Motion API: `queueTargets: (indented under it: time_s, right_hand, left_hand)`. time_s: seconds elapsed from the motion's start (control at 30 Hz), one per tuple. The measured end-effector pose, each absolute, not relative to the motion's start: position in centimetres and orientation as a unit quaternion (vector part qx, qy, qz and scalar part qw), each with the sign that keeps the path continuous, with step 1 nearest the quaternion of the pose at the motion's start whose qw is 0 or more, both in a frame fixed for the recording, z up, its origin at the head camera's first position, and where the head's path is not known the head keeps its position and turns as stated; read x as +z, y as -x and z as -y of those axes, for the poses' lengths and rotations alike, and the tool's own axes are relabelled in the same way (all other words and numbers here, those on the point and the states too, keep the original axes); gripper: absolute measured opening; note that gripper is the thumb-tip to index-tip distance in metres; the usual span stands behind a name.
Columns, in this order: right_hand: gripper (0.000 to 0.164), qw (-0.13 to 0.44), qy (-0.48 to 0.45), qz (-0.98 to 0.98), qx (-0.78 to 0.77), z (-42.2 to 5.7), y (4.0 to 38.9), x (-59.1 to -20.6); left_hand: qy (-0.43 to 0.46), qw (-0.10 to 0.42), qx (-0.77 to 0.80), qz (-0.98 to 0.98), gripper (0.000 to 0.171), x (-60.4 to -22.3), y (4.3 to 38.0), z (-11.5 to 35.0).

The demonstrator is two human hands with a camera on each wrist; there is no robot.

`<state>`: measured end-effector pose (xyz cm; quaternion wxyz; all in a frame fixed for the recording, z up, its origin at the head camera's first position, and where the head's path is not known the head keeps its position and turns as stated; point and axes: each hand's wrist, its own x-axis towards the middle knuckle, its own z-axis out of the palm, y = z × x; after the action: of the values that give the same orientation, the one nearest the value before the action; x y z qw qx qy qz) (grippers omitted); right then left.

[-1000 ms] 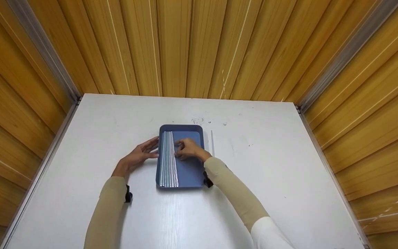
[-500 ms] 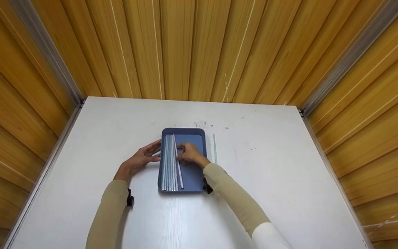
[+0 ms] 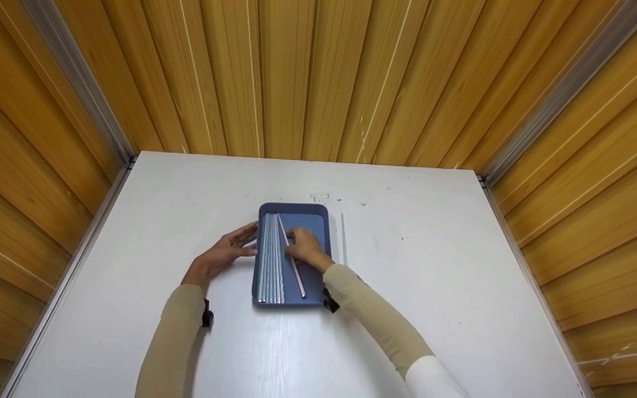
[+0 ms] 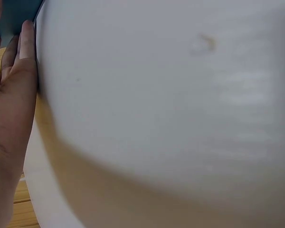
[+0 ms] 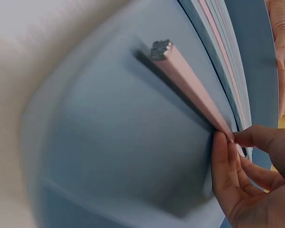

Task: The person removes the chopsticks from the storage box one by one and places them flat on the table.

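Observation:
A blue rectangular tray [image 3: 318, 282] lies on the white table. Along its left side runs a row of thin pale sticks [image 3: 270, 265], side by side. My right hand [image 3: 306, 246] is inside the tray, pinching one thin pink stick [image 5: 194, 90] between thumb and fingers. The right wrist view shows that stick's near end grey and silvery, raised a little above the tray floor and casting a shadow. It slants away from the row at its near end. My left hand [image 3: 224, 251] rests with extended fingers against the tray's outer left wall.
A single thin pale stick [image 3: 344, 237] lies on the table just right of the tray. Dark marks [image 3: 321, 197] spot the tabletop behind it. Yellow wood-look panels [image 3: 280, 77] stand at the back and both sides.
The right hand has pulled one stick away from the row; its near end has swung right across the tray. The left hand stays against the tray's left wall.

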<state>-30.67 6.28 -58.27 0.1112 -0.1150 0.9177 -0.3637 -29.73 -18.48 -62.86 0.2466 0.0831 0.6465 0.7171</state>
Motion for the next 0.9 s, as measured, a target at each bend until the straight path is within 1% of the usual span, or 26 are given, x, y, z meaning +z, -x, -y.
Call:
queueTargets:
  time_s: [0.23,0.47,0.63,0.9]
  right_hand:
    - [0.034,0.112,0.124,-0.917,-0.363,-6.9,30.5,-57.6]
    - [0.038,0.119,0.136,-0.892,-0.415,-7.8,30.4,-57.1]
    - [0.039,0.094,0.152,-0.881,-0.439,-8.5,30.4,-56.6]
    - [0.038,0.087,0.171,-0.861,-0.471,-9.6,30.1,-55.7]
  left_hand:
    - [-0.08,0.25,0.721,-0.642,0.087,-62.8,29.8,18.6]
    - [-0.095,0.248,0.721,-0.64,0.087,-62.9,29.7,18.7]
    - [-0.108,0.251,0.724,-0.634,0.088,-63.1,30.1,18.6]
    - [-0.108,0.249,0.716,-0.643,0.089,-63.2,30.0,18.7]
